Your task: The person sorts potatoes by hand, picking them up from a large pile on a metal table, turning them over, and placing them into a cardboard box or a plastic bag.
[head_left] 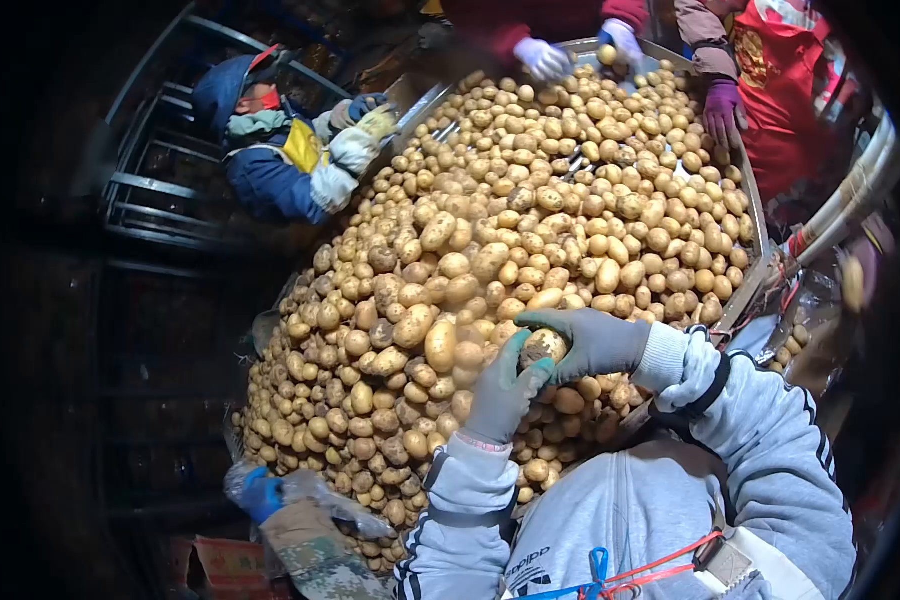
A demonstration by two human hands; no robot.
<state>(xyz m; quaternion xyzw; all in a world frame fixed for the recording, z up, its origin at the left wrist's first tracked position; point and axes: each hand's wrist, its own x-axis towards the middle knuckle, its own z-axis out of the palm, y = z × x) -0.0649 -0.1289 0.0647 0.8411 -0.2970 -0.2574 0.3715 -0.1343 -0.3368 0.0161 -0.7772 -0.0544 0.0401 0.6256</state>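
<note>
Potato (543,347) btwn L hand (500,398) & R hand (598,343)

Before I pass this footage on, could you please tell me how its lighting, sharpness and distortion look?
Head view: bright light on the potato heap, near-black surroundings at left, wide-angle bending towards the edges, a hazy patch mid-heap, and the held potato fairly sharp.

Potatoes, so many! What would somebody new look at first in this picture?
First, the huge heap of potatoes filling the middle of the view. Then one dirt-patched potato, held between the gloved left hand and right hand at the heap's lower right. A bright red apron also stands out at the upper right.
</note>
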